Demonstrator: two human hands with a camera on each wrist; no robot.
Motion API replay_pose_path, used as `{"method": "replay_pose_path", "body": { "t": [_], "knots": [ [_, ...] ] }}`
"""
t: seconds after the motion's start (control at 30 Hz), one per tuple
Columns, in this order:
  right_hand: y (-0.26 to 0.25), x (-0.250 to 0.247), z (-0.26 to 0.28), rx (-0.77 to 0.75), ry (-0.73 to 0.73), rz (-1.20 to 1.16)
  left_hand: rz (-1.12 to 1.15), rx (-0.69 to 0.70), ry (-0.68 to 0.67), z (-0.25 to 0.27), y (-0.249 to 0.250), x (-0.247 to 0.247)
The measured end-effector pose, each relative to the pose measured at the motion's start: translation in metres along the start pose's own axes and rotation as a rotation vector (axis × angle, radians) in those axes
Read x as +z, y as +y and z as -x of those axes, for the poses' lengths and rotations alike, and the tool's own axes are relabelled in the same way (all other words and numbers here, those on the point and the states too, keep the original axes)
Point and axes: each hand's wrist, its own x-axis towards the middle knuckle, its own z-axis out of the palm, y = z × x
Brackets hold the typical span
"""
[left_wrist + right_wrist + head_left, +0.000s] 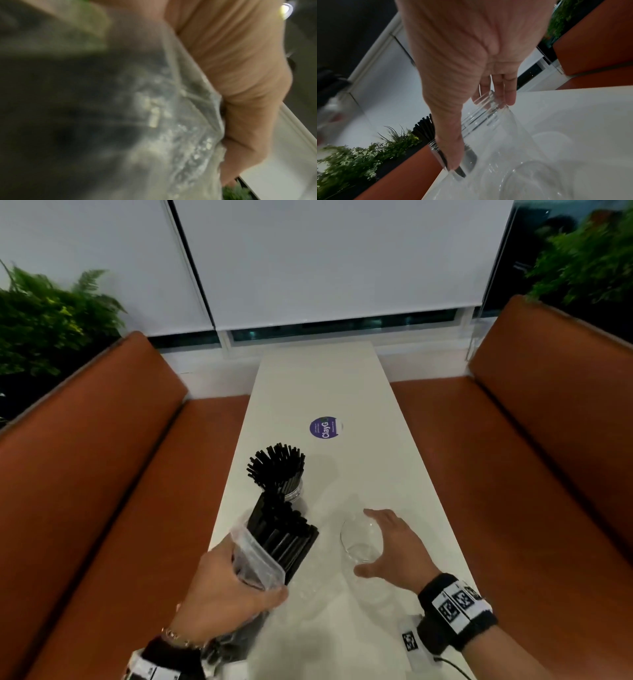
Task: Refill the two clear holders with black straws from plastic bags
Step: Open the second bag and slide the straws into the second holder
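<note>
Empty clear holder [360, 541] stands near the table's [318, 385] front edge. Your right hand [394, 546] cups it, fingers spread; rim contact visible in the right wrist view. Your left hand [226, 583] grips the plastic bag [255, 556], black straws [284, 534] protruding up just left of that holder. Filled holder [291, 491] stands just behind the bag.
</note>
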Motion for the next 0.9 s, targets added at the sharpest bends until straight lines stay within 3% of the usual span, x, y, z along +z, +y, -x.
{"method": "replay_pose_path", "body": {
  "t": [0.17,0.33,0.47,0.57,0.9],
  "knots": [
    [0.001,-0.019,0.045,-0.012,0.007,-0.068,-0.523,0.149,-0.171,-0.046,0.051,0.016],
    [-0.021,-0.04,0.056,-0.107,0.144,-0.149,-0.899,0.266,-0.31,-0.078,0.091,0.053],
    [-0.025,-0.039,0.054,-0.139,0.199,-0.146,-1.038,0.31,-0.383,-0.086,0.105,0.073],
    [-0.019,-0.027,0.052,-0.113,0.132,-0.105,-1.11,0.305,-0.428,-0.09,0.108,0.082],
    [0.004,0.001,0.033,-0.072,0.093,-0.161,-1.134,0.284,-0.479,-0.091,0.105,0.093]
  ]
}}
